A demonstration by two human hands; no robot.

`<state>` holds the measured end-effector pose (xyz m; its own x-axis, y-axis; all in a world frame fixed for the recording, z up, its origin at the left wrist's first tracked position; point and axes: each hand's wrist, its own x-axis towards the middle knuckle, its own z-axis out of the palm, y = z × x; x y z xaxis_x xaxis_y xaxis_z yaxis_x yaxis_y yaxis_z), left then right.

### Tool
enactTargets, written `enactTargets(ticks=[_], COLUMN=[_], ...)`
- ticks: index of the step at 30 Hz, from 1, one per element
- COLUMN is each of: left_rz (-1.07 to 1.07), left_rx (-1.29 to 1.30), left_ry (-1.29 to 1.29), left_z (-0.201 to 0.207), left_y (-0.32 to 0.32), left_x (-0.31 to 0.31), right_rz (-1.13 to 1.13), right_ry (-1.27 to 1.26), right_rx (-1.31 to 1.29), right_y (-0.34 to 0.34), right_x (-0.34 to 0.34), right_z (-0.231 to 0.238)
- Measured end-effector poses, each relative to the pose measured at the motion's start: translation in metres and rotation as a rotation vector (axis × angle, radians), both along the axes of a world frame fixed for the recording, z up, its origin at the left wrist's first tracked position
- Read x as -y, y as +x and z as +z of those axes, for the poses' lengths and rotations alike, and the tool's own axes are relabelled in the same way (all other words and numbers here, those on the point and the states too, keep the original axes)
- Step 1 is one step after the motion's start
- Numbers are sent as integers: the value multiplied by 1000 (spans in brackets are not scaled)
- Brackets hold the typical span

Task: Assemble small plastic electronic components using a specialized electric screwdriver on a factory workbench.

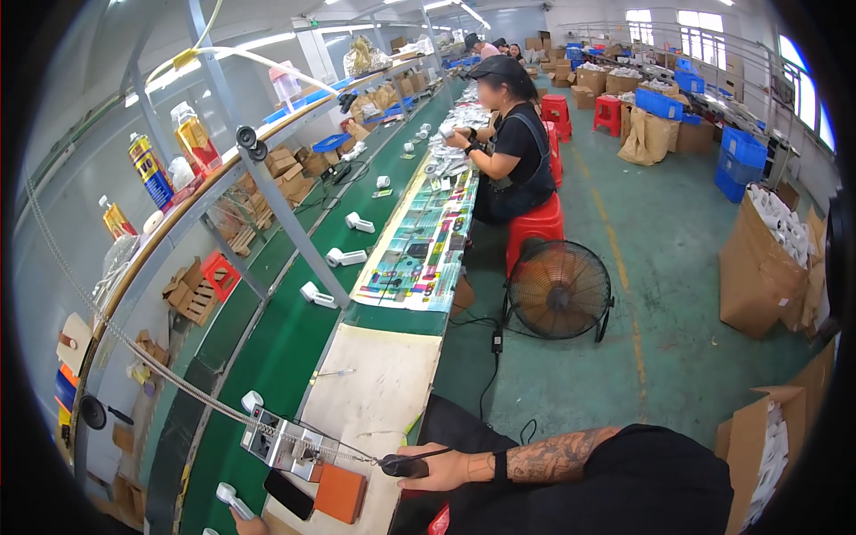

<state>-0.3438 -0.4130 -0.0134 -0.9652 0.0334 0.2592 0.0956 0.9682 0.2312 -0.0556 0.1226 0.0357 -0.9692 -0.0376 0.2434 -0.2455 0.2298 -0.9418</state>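
My right hand (437, 467) is closed around a black cylindrical tool (404, 465), which is tied to a long coiled spring cord (169, 374). Only part of my left hand (251, 526) shows at the lower edge, with its fingers on the handle of a white plastic handheld device (229, 496) over the green conveyor belt. Between the hands, a black phone (289, 495) and an orange-brown square block (340, 493) lie on the pale bench top (379, 374). Just beyond them stands a silver control box (281, 443) with cables.
More white devices (346, 258) lie along the green belt (259, 357). A co-worker (513, 134) sits farther up the bench on a red stool (535, 223). A black floor fan (559, 290) stands behind that seat. Spray cans (152, 171) stand on the left shelf; cartons (767, 446) are at right.
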Motion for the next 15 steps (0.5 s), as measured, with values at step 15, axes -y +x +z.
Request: enactTargets(ticks=[15], left_rz=[130], left_rx=[76], left_ry=[502], left_z=[-10], left_y=[57], left_x=[-29], right_rz=[-17], right_ry=[-57], right_rx=[-71], right_y=[31], right_x=[-2], right_z=[-33])
